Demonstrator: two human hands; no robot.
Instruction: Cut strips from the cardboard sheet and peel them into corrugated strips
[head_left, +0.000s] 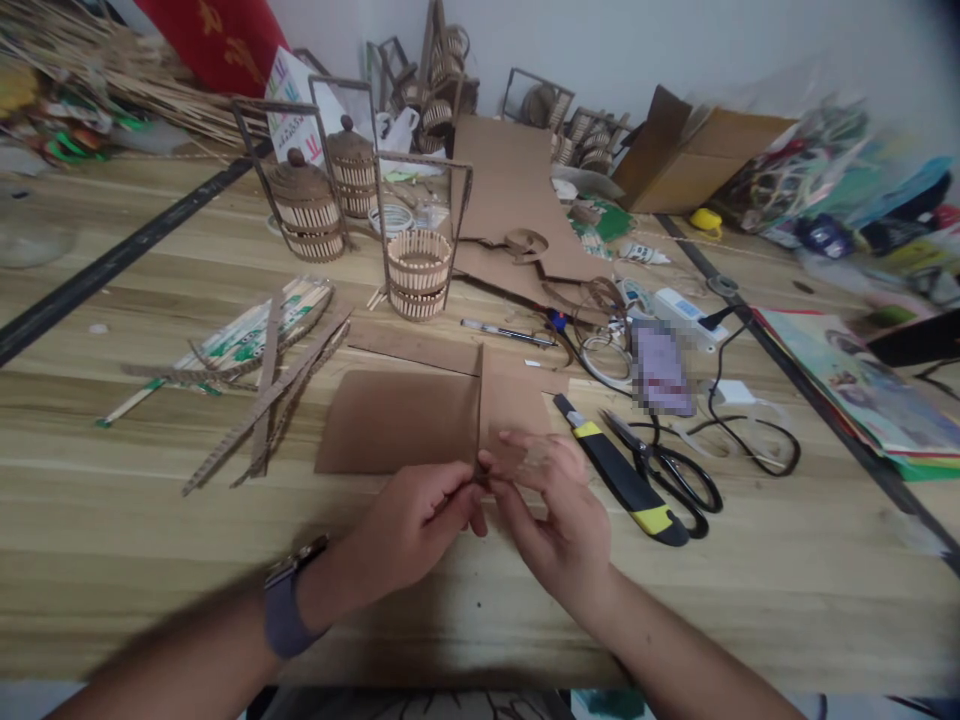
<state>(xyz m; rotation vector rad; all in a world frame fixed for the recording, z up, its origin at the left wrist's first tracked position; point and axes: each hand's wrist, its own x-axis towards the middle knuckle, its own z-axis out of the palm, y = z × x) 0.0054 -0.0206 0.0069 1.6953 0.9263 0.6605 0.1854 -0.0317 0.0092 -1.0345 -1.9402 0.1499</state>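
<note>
A narrow cardboard strip (pixel 481 405) points away from me over the flat brown cardboard pieces. Its near end is pinched between the fingertips of my left hand (pixel 412 525) and my right hand (pixel 559 515), which almost touch. Some fingers of my right hand are stretched out over the cardboard. Beneath the strip lies a cardboard sheet (pixel 397 422), just beyond my left hand. A black and yellow utility knife (pixel 622 475) rests to the right of my right hand, with black-handled scissors (pixel 667 470) beside it.
At left lie loose cardboard strips (pixel 266 410) and a pack of thin sticks (pixel 255 330). Beyond stand an uncovered stick basket (pixel 418 275) and lidded baskets (pixel 304 210). A pen (pixel 508 332), a power strip (pixel 686 315) and cables lie behind the knife; a cardboard box (pixel 690 150) is farther back.
</note>
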